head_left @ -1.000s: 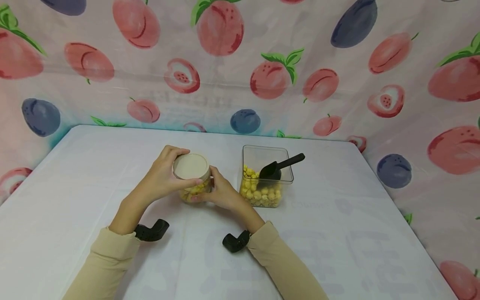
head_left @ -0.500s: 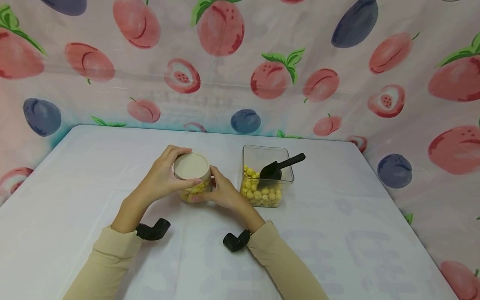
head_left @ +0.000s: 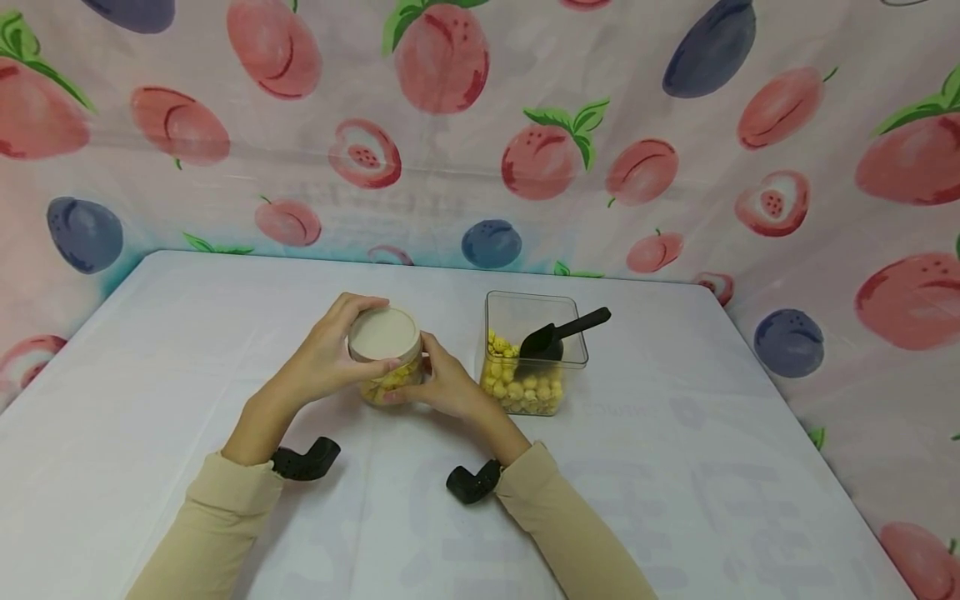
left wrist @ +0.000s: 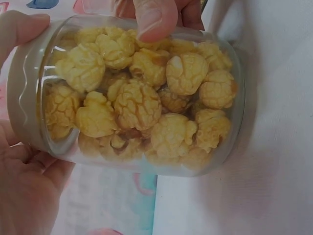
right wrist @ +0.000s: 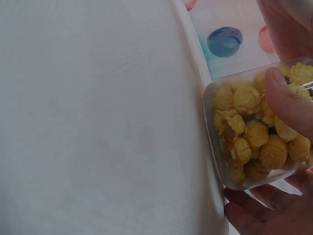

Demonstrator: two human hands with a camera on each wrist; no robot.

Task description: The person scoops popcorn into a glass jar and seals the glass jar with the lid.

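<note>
A clear jar (left wrist: pixel 137 98) of yellow popcorn stands on the white table, with a cream lid (head_left: pixel 384 334) on its top. My left hand (head_left: pixel 321 354) grips the lid from the left, thumb along the near side and fingers curled round the far side. Lower down, my right hand (head_left: pixel 444 385) holds the jar's body from the right, its thumb across the near side in the right wrist view. Popcorn (right wrist: pixel 259 132) shows through the jar wall, filling much of it.
Right of the jar, a clear square container (head_left: pixel 531 300) holds more popcorn. A black scoop (head_left: pixel 558 332) leans in it, handle sticking out over the right rim. Behind the white table (head_left: pixel 675 500) hangs a fruit-printed cloth (head_left: pixel 450 167).
The left hand's fingers have shifted slightly rightward along the lid's far edge. The right hand, jar, square container and scoop look the same.
</note>
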